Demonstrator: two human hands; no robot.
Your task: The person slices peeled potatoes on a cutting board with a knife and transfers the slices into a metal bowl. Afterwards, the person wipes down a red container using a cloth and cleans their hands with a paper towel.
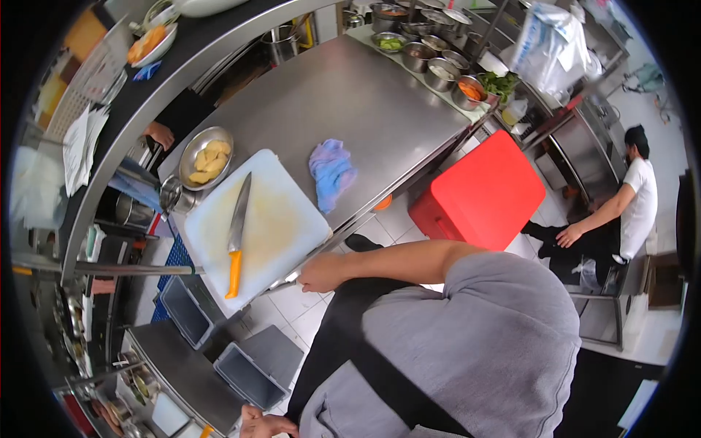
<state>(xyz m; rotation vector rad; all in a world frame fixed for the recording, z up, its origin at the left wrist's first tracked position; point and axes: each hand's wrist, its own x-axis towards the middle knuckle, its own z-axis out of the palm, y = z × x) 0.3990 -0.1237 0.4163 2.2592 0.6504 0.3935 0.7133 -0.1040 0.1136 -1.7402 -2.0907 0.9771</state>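
My right hand is closed at the front edge of the steel table, below the cutting board; what its fingers hold is hidden. At the bottom of the view my left hand is partly cut off, fingers curled by the edge of a lower steel counter. A white cutting board, stained yellowish, lies on the table's corner. On it rests a knife with an orange handle, blade pointing away. Beside the board stands a steel bowl of peeled, pale yellow pieces. A blue-purple cloth lies crumpled to the right.
Steel pots of cut vegetables line the table's far end. A red bin stands on the tiled floor, with grey bins below the board. Another person sits at right; someone's hand shows beyond the table.
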